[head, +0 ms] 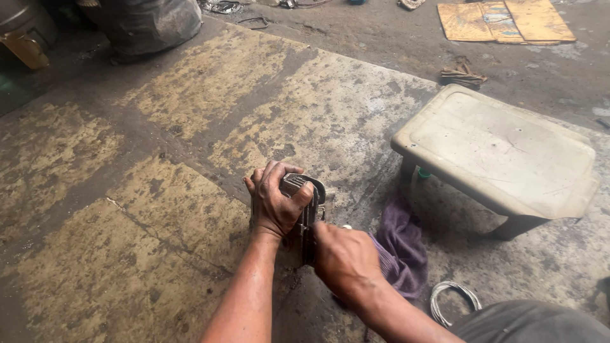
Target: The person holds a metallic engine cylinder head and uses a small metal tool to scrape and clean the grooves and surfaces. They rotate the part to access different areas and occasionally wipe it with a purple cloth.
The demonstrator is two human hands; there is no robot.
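You have two hands at work: your left hand [276, 200] and your right hand [346, 257], both on one grey metal part [306, 190] at the centre of the frame. At right you have one low plastic stool [502, 152], below it one purple rag [401, 248] and one coil of wire [452, 298]. At upper right lie one flattened cardboard sheet [505, 20] and one brown rag [464, 73].

plastic stool [502, 149] right of floor centre | purple rag [401, 248] beside its leg | wire coil [452, 298] near bottom edge | cardboard [505, 21], perhaps flattened, top-right corner | dark sack [149, 22] top-left
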